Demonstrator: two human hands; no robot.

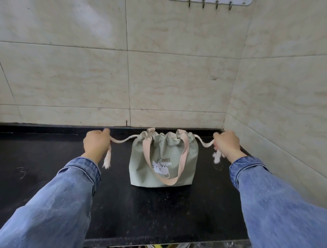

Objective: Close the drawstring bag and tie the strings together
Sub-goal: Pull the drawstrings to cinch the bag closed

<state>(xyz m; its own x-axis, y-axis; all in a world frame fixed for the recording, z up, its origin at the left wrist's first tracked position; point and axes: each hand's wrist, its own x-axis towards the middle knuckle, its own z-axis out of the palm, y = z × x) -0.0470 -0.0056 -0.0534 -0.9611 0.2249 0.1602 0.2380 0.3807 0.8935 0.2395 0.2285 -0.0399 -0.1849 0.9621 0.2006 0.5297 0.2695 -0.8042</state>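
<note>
On the black bench, a green drawstring bag is standing upright, its mouth gathered. Left hand is gripping the left string in a fist; right hand is clenching the right string, both held out sideways.

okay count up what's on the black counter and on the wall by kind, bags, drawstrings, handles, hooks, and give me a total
Bags: 1, the green drawstring bag
Drawstrings: 2, the left string in the left hand, the right string in the right hand
Pink handles: 2, front handle, back handle
Wall hooks: 4 visible, on the hook rail
Total: 9
</note>
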